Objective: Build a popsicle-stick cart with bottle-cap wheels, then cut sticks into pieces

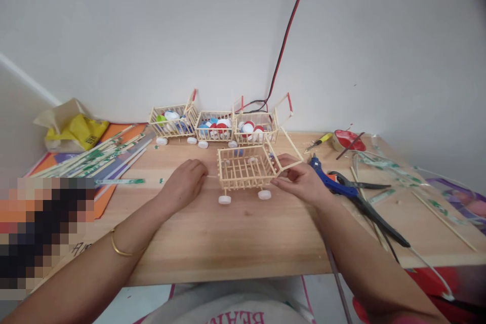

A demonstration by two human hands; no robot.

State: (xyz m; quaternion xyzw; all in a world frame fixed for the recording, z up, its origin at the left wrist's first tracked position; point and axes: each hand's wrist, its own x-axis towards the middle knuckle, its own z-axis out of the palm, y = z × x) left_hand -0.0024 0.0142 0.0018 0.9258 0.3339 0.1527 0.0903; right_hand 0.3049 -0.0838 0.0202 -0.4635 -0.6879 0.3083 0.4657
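Note:
A miniature shopping cart (246, 176) made of thin wooden sticks stands on white round wheels in front of me, its basket bare and its handle frame tilted out to the right. My right hand (299, 178) pinches its right rear end, thumb at the lower corner, the other fingers partly hidden behind the sticks. Just left of the cart rests my left hand (186, 185), fingers curled closed. From its fingertips a thin wooden stick (212, 176) appears to point toward the basket.
Behind stand three similar carts (214, 129) filled with bottle caps. To the right lie a blue glue gun (334, 182), black-handled pliers or scissors (372, 186), a yellow craft knife (322, 139) and a red bowl (347, 140). Stick bundles (102, 157) and a yellow bag (76, 131) lie left.

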